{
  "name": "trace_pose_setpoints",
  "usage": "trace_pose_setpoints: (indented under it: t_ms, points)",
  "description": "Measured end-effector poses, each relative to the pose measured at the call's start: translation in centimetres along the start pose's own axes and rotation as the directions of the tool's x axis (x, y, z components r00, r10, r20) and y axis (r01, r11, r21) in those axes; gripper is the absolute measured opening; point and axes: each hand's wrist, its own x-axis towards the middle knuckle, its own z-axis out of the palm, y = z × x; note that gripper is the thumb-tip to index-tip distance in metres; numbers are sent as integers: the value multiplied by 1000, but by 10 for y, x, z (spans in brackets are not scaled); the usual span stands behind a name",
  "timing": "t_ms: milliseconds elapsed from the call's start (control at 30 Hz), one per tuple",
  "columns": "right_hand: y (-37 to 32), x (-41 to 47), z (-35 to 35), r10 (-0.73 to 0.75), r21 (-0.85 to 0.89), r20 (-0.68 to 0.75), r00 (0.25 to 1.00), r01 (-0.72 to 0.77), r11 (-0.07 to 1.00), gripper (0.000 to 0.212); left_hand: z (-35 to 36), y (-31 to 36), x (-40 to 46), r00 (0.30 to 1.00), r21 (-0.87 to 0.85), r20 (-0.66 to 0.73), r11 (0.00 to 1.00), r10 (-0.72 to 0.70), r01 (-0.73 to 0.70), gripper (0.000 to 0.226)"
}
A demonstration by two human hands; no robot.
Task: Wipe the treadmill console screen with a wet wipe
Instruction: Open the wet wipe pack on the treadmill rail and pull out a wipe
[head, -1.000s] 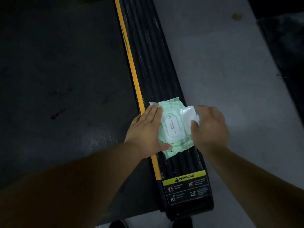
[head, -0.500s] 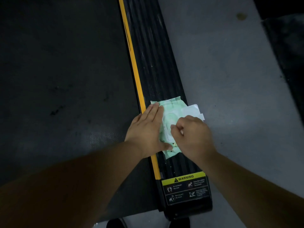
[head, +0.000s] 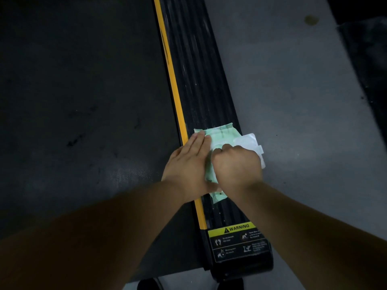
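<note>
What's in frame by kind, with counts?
Hands: 2, left hand flat on the pack, right hand curled over its opening
Wet wipe pack: 1, flip lid open
Treadmill side rail: 1
Warning label: 1
Total: 5

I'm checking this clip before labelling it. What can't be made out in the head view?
- Whether a wipe is pinched yet: the right hand covers the opening of the wet wipe pack.
- Pack print: hidden under both hands, the left hand pressing flat.
- Warning label small text: too small.
- Console screen: outside the frame.
</note>
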Motion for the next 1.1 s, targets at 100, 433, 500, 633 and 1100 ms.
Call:
trace_pose_setpoints:
  t_ms: [100, 433, 500, 633, 1100]
  points:
    - [-4, 4, -1, -29, -65, 79, 996, 34, 997, 46, -1, 0, -1, 1000, -10, -2, 1000, 0, 0, 127]
    - [16, 2, 4, 85, 254, -159, 984, -42, 966, 22, -1, 1, 0, 1000, 15, 26, 1000, -6, 6, 128]
    - [19, -2, 10, 170, 345, -215, 962, -88, 934, 18, -2, 0, 1, 999, 17, 32, 1000, -10, 10, 128]
    - [19, -10, 14, 242, 425, -217, 946, -131, 896, 23, -1, 1, 1, 999, 6, 29, 1000, -15, 15, 128]
    - [18, -29, 8, 292, 569, -257, 921, -101, 817, 15, 4, 8, 3, 999, 23, -6, 999, -44, 44, 113]
